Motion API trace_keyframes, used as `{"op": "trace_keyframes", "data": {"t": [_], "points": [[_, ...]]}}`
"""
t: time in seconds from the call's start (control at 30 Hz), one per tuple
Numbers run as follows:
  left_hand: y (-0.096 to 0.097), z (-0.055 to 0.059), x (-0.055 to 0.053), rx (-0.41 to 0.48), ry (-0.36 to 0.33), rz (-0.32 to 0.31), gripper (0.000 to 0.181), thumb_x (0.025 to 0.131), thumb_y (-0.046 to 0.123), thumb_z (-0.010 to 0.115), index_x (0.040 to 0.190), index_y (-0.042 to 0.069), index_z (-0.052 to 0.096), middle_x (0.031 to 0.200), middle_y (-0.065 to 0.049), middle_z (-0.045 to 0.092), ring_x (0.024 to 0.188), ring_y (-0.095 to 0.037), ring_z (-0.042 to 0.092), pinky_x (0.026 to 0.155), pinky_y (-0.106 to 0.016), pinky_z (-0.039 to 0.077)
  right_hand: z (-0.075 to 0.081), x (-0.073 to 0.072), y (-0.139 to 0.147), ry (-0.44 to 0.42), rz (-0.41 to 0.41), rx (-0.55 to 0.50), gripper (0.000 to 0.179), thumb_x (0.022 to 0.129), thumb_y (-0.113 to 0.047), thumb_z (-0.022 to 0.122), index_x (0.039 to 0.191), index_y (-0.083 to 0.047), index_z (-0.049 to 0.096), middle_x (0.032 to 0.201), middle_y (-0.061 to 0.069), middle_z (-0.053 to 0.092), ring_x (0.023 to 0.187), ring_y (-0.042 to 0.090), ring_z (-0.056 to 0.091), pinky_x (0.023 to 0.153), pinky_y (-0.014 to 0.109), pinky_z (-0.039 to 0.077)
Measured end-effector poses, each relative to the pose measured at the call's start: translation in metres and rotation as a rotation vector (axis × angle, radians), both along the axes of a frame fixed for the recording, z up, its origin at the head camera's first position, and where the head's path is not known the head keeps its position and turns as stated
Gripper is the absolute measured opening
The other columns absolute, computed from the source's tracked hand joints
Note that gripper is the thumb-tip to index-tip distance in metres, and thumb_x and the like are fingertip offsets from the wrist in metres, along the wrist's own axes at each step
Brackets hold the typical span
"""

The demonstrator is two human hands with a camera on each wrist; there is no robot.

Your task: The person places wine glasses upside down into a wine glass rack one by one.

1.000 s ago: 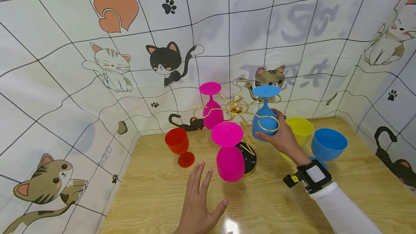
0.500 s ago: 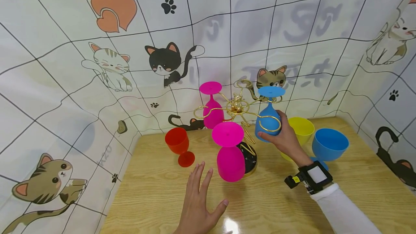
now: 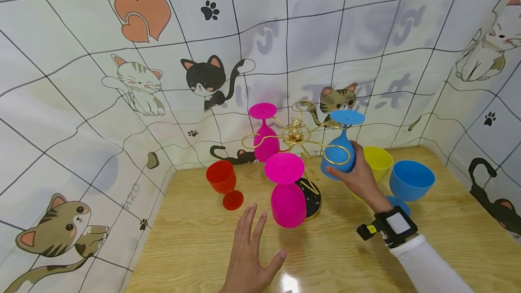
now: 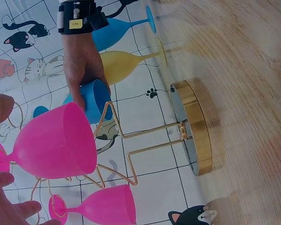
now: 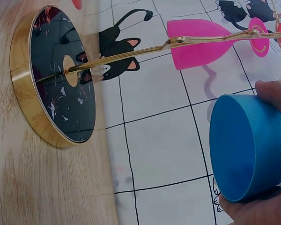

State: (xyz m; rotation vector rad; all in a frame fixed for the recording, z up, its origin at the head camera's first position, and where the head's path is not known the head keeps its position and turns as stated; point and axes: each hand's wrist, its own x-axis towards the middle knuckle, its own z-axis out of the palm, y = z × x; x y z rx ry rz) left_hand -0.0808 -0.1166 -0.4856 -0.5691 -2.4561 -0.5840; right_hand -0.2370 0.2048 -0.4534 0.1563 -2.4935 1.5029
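Observation:
My right hand [image 3: 362,177] grips the bowl of a blue goblet [image 3: 340,145], held upside down with its foot on top. This goblet is at the right side of a gold wire stemware rack [image 3: 296,136], and one open loop crosses in front of its bowl. Whether the stem sits inside that loop I cannot tell. Two pink goblets hang inverted on the rack, one in front [image 3: 288,207] and one behind [image 3: 265,146]. My left hand [image 3: 252,257], fingers spread and holding nothing, is left of the front pink goblet. The right wrist view shows the blue goblet's open mouth [image 5: 234,145].
The rack stands on a round black base with a gold rim [image 3: 313,198]. A red goblet [image 3: 221,176] stands upright at left. A yellow goblet [image 3: 376,162] and another blue goblet [image 3: 412,182] stand right, behind my right wrist. A cat-print sheet [image 3: 268,49] closes off the back.
My right hand has shifted the inverted blue goblet a little to the right and slightly down, away from the rack's centre. The left hand and the other goblets stay where they were.

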Motion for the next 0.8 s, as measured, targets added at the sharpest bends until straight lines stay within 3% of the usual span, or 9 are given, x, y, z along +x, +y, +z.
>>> {"op": "trace_keyframes", "data": {"t": [0.43, 0.8], "points": [[-0.005, 0.002, 0.007, 0.005, -0.016, -0.022, 0.087, 0.084, 0.055, 0.067, 0.154, 0.02, 0.03, 0.163, -0.006, 0.023, 0.147, -0.026, 0.028, 0.104, -0.064, 0.038, -0.007, 0.012, -0.008, 0.04, -0.023, -0.016, 0.104, 0.084, -0.025, 0.077, 0.156, -0.009, 0.003, 0.149, 0.033, 0.029, 0.13, 0.054, 0.039, 0.104, 0.065, 0.041], [-0.006, 0.001, 0.008, 0.016, -0.015, -0.016, 0.088, 0.084, 0.056, 0.067, 0.155, 0.02, 0.029, 0.163, -0.006, 0.023, 0.146, -0.027, 0.029, 0.103, -0.063, 0.04, -0.009, 0.019, -0.009, 0.067, -0.036, -0.024, 0.107, 0.084, -0.025, 0.078, 0.157, -0.015, 0.001, 0.155, 0.031, 0.023, 0.136, 0.053, 0.034, 0.107, 0.069, 0.034]]}}
